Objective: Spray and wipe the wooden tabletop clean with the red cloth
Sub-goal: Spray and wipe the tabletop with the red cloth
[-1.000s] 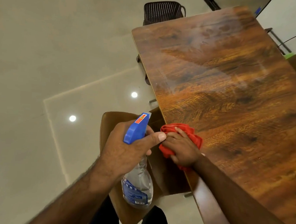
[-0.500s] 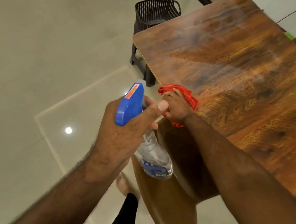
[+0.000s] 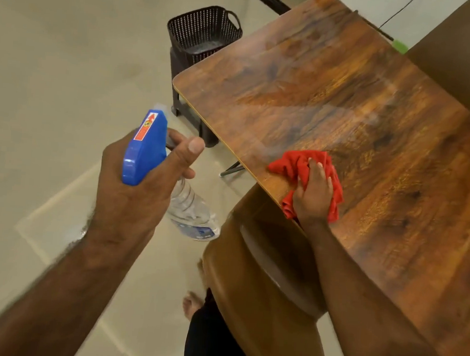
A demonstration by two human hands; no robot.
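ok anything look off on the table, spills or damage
No spill or damage. Only a pale hazy patch on the wooden tabletop just beyond the red cloth, likely wet spray film; the cloth's near corner seems to overhang the table edge.

Looks like a home room: tiled floor [image 3: 54,81], wooden table [image 3: 345,102], brown chair [image 3: 247,303], black basket [image 3: 202,28].

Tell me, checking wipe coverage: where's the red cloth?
Head view, right of centre: the red cloth lies on the wooden tabletop at its left edge, held by the right hand.

Crumpled red cloth [image 3: 293,165] lies at the edge of the wooden tabletop [image 3: 345,102], possibly overhanging
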